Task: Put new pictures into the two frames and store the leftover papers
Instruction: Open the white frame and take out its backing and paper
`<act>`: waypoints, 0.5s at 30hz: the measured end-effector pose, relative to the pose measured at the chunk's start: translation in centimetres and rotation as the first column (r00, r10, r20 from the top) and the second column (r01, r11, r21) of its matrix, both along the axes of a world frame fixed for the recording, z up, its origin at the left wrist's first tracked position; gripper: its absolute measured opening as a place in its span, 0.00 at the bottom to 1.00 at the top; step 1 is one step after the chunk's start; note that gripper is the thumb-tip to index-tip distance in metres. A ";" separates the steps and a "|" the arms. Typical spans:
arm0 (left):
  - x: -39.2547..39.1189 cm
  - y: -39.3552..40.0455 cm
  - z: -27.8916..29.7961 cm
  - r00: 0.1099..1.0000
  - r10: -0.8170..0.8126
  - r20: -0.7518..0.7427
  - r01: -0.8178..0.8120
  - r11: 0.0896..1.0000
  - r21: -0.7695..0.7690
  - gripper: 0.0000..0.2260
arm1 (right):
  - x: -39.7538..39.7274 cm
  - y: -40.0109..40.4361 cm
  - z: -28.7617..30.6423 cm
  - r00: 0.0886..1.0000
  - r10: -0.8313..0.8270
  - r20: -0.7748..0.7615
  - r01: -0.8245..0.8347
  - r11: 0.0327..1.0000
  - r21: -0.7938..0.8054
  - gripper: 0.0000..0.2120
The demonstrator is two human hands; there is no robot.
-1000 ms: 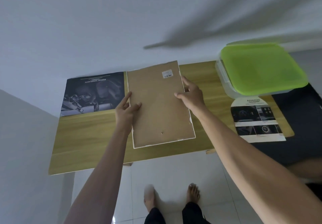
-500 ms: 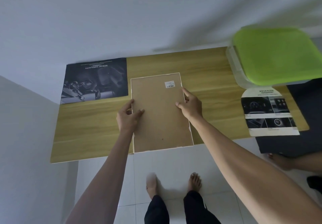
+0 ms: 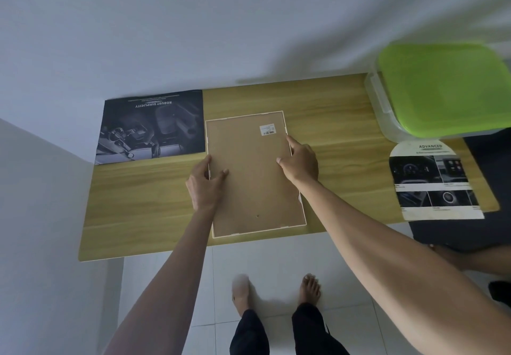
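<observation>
A dark poster [image 3: 150, 128] is seen beyond the left hand [image 3: 203, 186], whose fingers [image 3: 222, 173] pinch the left edge of the face-down frame [image 3: 254, 175] lying flat on the desk [image 3: 331, 122]. The right hand [image 3: 300, 161] rests its straight fingers on the opposite edge. The frame is judged light, stiff and probably fragile in front, best held by both long edges. A printed sheet [image 3: 434, 180] and a green-lidded box [image 3: 442, 89] lie well right.
</observation>
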State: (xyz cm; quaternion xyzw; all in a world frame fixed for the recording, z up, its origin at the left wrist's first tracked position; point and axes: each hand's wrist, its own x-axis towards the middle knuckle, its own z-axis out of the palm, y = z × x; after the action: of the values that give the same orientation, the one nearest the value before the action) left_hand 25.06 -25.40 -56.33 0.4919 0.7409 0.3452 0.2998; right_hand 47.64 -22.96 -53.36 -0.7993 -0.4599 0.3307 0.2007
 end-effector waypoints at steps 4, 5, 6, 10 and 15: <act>0.2 -0.2 -0.1 0.997 -0.039 -0.065 0.042 0.998 0.048 0.26 | -0.5 0.0 -0.2 0.999 -0.017 0.028 0.017 1.000 -0.007 0.30; 0.2 -0.2 -0.2 0.995 -0.046 -0.088 0.051 0.997 0.063 0.26 | -0.6 -0.1 -0.2 0.999 -0.019 0.037 0.019 1.000 -0.009 0.28; 0.2 -0.3 -0.2 0.993 -0.050 -0.105 0.058 0.996 0.068 0.26 | -0.7 -0.2 -0.1 0.999 -0.020 0.047 0.021 1.000 -0.010 0.27; 0.5 -1.0 -0.2 0.974 -0.114 -0.194 0.120 0.993 0.019 0.32 | -1.1 -1.7 0.9 0.991 -0.002 0.134 -0.003 0.999 0.037 0.23; 0.6 -4.3 -0.5 0.865 -0.356 -0.354 0.321 0.934 -0.155 0.51 | -2.3 -4.6 1.5 0.977 0.016 0.212 -0.021 1.000 0.019 0.16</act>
State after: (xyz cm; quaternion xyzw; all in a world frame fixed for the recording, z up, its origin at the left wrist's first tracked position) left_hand 25.67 -29.69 -56.84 0.6569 0.7018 0.1522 0.2299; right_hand 45.38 -27.59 -51.83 -0.8234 -0.4896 0.2406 0.1560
